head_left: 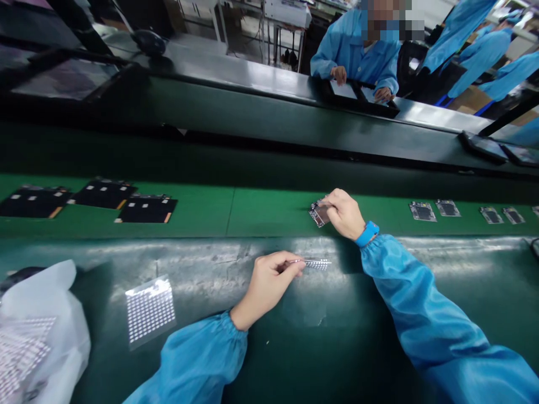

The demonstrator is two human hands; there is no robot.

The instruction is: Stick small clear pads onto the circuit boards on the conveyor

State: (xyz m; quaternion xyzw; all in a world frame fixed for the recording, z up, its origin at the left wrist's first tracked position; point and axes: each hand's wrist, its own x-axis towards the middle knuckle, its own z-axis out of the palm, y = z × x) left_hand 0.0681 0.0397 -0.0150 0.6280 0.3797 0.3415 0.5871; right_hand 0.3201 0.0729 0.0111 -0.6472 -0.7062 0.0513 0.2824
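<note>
From where I stand, with twelve o'clock straight ahead of the worker, the left hand (275, 275) has thumb and fingers pinched together on a small dotted sheet (318, 265), seen nearly edge-on and pointing to three o'clock. At that hand's one o'clock, the right hand (345, 216) has its fingers on a circuit board (319, 219) lying on the green strip (269, 210); whether they grip it or merely rest there, I can't tell. A careless press could skid that board or smudge its parts, since nothing visible pins it down. The pinched sheet looks thin, so too tight a squeeze might crease it. Around the left hand's eight o'clock, a loose dotted sheet (150, 308) lies on the bench (202, 264), where the left sleeve (202, 353), close by, could drag it askew.
</note>
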